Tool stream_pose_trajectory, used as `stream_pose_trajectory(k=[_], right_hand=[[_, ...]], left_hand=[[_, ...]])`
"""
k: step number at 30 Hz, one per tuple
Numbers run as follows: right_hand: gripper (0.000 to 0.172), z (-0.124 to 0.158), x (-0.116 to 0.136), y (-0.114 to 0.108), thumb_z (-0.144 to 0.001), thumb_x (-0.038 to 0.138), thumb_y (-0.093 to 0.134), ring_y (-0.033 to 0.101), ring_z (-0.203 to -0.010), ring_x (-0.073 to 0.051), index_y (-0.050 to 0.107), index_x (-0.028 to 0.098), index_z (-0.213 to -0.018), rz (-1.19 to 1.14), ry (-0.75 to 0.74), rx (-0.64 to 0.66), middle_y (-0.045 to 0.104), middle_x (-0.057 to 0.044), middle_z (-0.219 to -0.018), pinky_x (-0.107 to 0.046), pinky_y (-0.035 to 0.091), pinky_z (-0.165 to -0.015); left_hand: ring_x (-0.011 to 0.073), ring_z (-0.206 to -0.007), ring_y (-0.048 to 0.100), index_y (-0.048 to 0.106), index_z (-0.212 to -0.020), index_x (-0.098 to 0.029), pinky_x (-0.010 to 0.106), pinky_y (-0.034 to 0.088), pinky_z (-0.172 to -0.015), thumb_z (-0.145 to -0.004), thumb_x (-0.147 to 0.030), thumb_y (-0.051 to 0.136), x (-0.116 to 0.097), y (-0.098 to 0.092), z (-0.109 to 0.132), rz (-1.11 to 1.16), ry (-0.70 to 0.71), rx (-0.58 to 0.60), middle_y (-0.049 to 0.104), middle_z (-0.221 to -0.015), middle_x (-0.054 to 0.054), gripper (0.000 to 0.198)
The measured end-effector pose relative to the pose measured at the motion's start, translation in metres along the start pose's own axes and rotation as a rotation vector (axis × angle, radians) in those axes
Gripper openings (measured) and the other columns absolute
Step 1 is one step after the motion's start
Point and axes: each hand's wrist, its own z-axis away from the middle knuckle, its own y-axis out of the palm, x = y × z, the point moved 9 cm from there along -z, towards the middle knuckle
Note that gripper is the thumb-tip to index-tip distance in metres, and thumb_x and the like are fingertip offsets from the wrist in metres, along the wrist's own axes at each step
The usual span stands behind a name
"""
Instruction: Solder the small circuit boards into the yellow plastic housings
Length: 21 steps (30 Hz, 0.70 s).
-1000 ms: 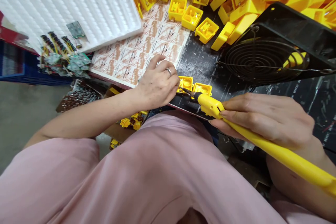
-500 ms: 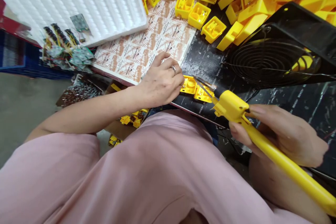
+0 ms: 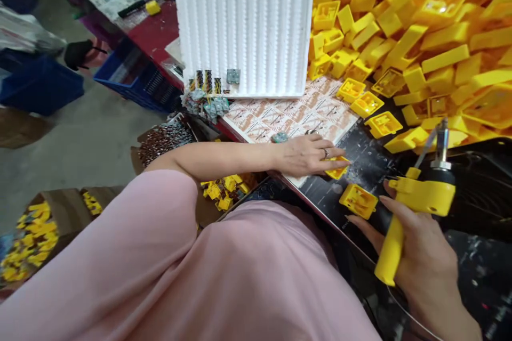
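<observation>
Clamping fingers on one soldering gun (image 3: 421, 195), right hand (image 3: 428, 256) sits beside one yellow box (image 3: 359, 201); left hand (image 3: 306, 154) partly covers another box (image 3: 336, 171), grip unclear; three boxes (image 3: 367, 104) form a row.

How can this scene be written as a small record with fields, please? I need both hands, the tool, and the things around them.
Left hand: fingers over a small yellow housing; grip unclear
Right hand: holds a yellow soldering gun
Gun tip: points up, away from the wearer
Between hands: open yellow housing on the black worktop
Beside left wrist: small circuit board on a patterned sheet
Beyond left hand: ridged white foam tray
Beyond right hand: heap of yellow housings
</observation>
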Motion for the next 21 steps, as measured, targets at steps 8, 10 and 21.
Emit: stream_pose_trajectory(k=[8,10,21], right_hand=[[0.082,-0.002,0.008,0.027,-0.090,0.036,0.082,0.078,-0.083,-0.030,0.040,0.032,-0.161,-0.027,0.022,-0.017,0.076,-0.009,-0.110,-0.041,0.067,-0.069],[0.084,-0.003,0.009,0.029,-0.090,0.038,0.082,0.079,-0.091,-0.031,0.039,0.032,-0.162,-0.066,0.033,-0.021,0.076,-0.010,-0.113,-0.041,0.068,-0.074],[0.081,-0.006,0.018,0.019,-0.089,0.044,0.083,0.079,-0.106,-0.029,0.045,0.025,-0.158,-0.075,0.093,-0.038,0.075,-0.013,-0.129,-0.040,0.068,-0.088]], left_hand=[[0.0298,-0.116,0.062,0.074,-0.129,-0.027,0.053,0.047,-0.099,-0.099,-0.027,0.050,0.157,-0.079,0.138,-0.223,-0.762,-0.155,0.075,-0.124,0.010,0.038],[0.0267,-0.106,0.059,0.077,-0.122,-0.028,0.049,0.048,-0.094,-0.095,-0.025,0.052,0.200,-0.079,0.187,-0.186,-0.885,-0.103,0.075,-0.110,0.007,0.037],[0.0141,-0.101,0.067,0.076,-0.105,-0.020,0.040,0.059,-0.100,-0.105,-0.056,0.060,0.245,-0.091,0.209,0.161,-0.996,-0.388,0.079,-0.110,0.001,0.039]])
